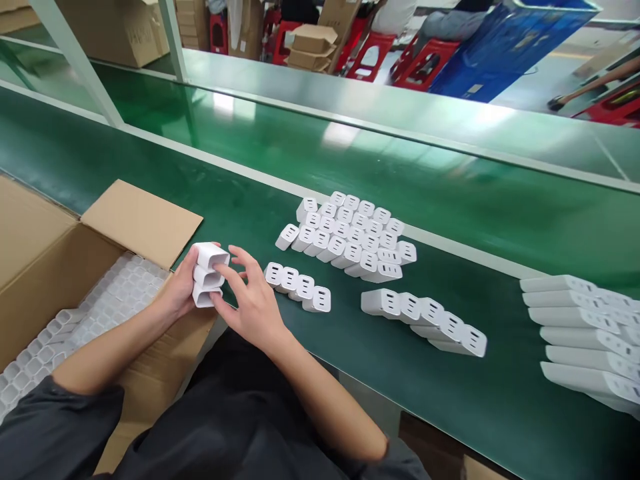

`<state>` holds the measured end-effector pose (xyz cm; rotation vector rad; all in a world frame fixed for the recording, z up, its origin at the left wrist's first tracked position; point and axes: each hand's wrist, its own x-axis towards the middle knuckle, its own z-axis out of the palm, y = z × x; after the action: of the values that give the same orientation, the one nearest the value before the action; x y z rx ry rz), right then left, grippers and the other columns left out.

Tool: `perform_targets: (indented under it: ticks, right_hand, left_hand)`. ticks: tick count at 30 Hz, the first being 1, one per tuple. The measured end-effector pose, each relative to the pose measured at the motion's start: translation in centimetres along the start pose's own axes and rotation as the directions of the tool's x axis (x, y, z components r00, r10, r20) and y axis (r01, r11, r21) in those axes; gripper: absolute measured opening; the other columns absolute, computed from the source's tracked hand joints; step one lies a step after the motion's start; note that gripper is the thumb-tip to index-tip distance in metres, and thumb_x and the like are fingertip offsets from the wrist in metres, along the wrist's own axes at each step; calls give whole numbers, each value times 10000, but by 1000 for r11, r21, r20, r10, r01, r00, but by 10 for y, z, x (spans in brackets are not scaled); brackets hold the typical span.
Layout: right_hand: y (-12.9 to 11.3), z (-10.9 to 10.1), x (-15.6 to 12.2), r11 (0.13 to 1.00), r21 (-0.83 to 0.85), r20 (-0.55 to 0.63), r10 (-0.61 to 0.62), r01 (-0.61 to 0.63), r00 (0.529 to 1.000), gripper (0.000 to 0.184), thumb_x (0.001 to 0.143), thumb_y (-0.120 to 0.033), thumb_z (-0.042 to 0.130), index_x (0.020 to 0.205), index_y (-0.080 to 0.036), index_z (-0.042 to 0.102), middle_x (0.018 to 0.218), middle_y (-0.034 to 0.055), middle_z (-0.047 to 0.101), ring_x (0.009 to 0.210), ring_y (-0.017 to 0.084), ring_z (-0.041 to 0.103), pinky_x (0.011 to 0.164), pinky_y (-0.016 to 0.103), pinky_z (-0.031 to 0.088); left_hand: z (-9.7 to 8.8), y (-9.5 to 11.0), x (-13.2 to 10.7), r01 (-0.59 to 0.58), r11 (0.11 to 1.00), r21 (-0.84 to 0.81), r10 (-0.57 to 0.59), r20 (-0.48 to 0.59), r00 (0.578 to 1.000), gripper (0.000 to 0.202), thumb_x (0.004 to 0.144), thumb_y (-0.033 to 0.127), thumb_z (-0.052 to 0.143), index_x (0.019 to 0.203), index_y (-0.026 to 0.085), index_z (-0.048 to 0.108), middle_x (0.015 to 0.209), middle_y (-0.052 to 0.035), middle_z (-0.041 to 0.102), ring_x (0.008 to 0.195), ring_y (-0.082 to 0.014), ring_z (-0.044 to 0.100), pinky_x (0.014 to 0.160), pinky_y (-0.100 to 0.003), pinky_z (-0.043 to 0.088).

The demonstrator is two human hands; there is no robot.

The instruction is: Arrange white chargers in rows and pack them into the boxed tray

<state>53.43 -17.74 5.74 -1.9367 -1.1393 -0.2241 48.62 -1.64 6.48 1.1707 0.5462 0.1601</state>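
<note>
My left hand point(181, 285) is closed around a short stack of three white hollow plastic charger housings point(204, 277), their open ends facing right. Beside them, my right hand point(256, 305) has its fingers apart, with the index finger and thumb at the openings of the housings. Whether those fingertips reach inside is hard to tell. Just right of that hand stands a short row of white chargers point(302, 288) with dark port slots on their end faces. A larger block of similar chargers point(345, 232) lies further back on the green belt.
At the left, an open cardboard box point(45, 267) holds many translucent white housings point(35, 365). More chargers lie in a row point(425, 317) and a group point(575, 320) to the right. A white rail point(250, 173) edges the green belt point(345, 340). Red stools point(370, 57) and a blue bin point(510, 47) stand beyond.
</note>
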Motion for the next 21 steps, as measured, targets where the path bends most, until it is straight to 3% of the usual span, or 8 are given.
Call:
perform_targets:
  ticks: [4, 7, 8, 10, 12, 13, 15, 21]
  right_hand:
    - [-4, 4, 22, 995, -76, 93, -54, 62, 994, 315, 860, -187, 552, 1171, -174, 602, 1479, 163, 417, 1210, 253, 540, 881, 345, 568]
    - [-4, 6, 31, 992, -95, 180, -68, 86, 981, 314, 839, -177, 563, 1151, -164, 588, 1439, 161, 465, 1146, 238, 581, 800, 313, 582]
    - [-4, 6, 34, 990, -106, 225, -62, 88, 972, 315, 840, -173, 563, 1154, -162, 579, 1427, 160, 476, 1121, 233, 596, 781, 311, 586]
    - [-5, 7, 41, 986, -140, 312, -42, 90, 949, 327, 841, -150, 558, 1168, -160, 556, 1415, 161, 482, 1088, 228, 618, 751, 309, 591]
    - [-8, 9, 48, 979, -173, 371, -34, 105, 928, 335, 840, -122, 550, 1173, -154, 543, 1413, 165, 476, 1064, 224, 631, 738, 302, 593]
    - [-10, 10, 52, 975, -186, 389, -38, 119, 921, 327, 840, -113, 545, 1165, -149, 544, 1410, 168, 475, 1052, 221, 637, 741, 298, 593]
    - [-16, 15, 58, 966, -199, 417, -67, 162, 907, 302, 839, -103, 537, 1139, -134, 555, 1394, 173, 487, 1018, 215, 648, 765, 295, 592]
    - [-33, 36, 65, 956, -129, 439, -183, 263, 880, 302, 865, -124, 525, 1161, -115, 585, 1394, 184, 510, 991, 226, 669, 790, 303, 594]
  left_hand:
    - [-8, -6, -4, -25, 997, 75, 26, -9, 1000, 609, 888, 713, 393, 1216, 229, 564, 1048, -73, 691, 795, -201, 670, 615, -301, 550]
    - [-23, 2, -11, -310, 886, 343, 326, 12, 945, 632, 882, 700, 430, 1326, 251, 467, 1268, -110, 618, 1028, -244, 655, 775, -357, 577]
    - [-28, 8, -15, -425, 763, 488, 454, 65, 889, 634, 859, 675, 509, 1340, 268, 449, 1356, -117, 562, 1126, -259, 620, 825, -369, 573]
    - [-36, 21, -27, -546, 379, 747, 593, 257, 763, 600, 806, 572, 658, 1309, 296, 483, 1490, -110, 441, 1279, -293, 527, 907, -391, 554]
    - [-41, 32, -40, -506, 10, 863, 545, 420, 726, 498, 808, 468, 686, 1251, 298, 533, 1548, -97, 379, 1328, -319, 490, 919, -406, 549]
    - [-42, 35, -44, -455, -115, 883, 505, 446, 739, 449, 829, 433, 662, 1238, 293, 542, 1555, -97, 375, 1319, -325, 503, 896, -406, 556]
    - [-42, 36, -49, -338, -235, 912, 453, 410, 792, 418, 858, 385, 614, 1251, 271, 528, 1540, -114, 402, 1280, -327, 543, 822, -390, 570]
    - [-50, 34, -52, -162, -162, 973, 386, 213, 897, 432, 809, 304, 660, 1199, 188, 514, 1382, -158, 536, 1179, -304, 599, 757, -344, 555]
